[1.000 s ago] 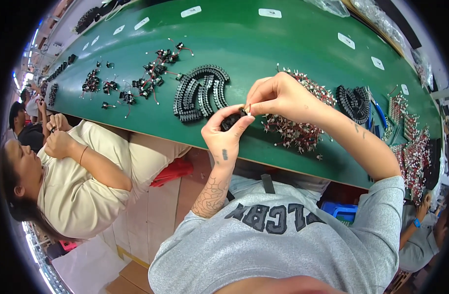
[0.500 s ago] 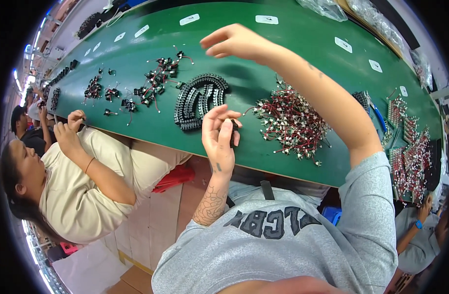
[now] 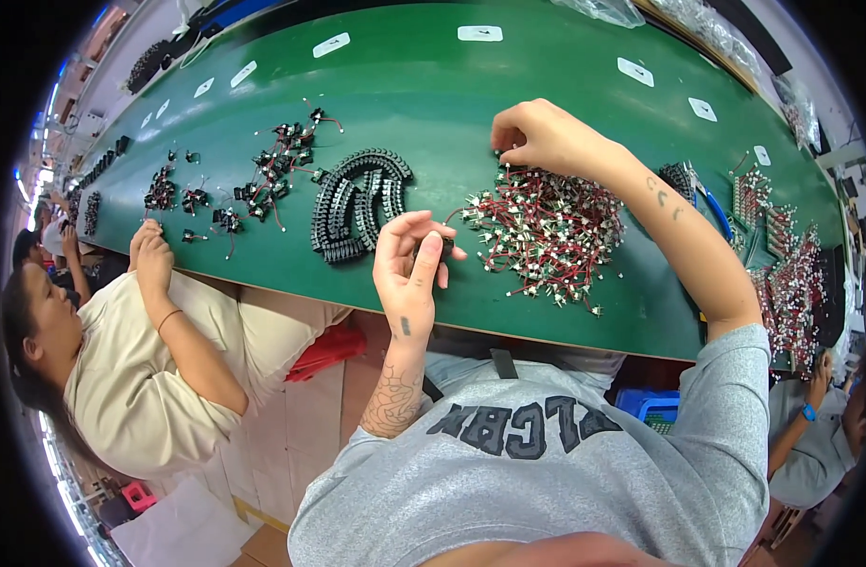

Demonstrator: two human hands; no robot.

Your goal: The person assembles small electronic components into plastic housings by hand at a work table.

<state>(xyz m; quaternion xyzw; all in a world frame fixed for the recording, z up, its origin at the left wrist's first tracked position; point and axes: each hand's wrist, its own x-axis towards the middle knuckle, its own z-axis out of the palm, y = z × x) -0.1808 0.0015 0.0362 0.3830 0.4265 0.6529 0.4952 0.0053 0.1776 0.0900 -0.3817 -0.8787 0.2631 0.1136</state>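
Note:
My left hand (image 3: 409, 265) is raised over the near edge of the green table (image 3: 452, 94), its fingers curled around a small black part (image 3: 446, 243) pinched at the thumb. My right hand (image 3: 537, 137) reaches out to the far side of a heap of small parts with red wires (image 3: 546, 227), fingertips closed down into the heap; what they pinch is hidden. Curved rows of black parts (image 3: 357, 198) lie just left of my left hand.
A person in a beige shirt (image 3: 130, 378) sits at my left, hands (image 3: 152, 250) at the table edge by scattered black wired parts (image 3: 263, 175). More red-wired parts (image 3: 792, 283) lie at the right, where another person's arm (image 3: 811, 425) shows. A blue crate (image 3: 650, 406) sits under the table.
My right hand left my left hand, swung far out over the table, then came down onto the far edge of the red-wired heap. My left hand stayed near the table edge.

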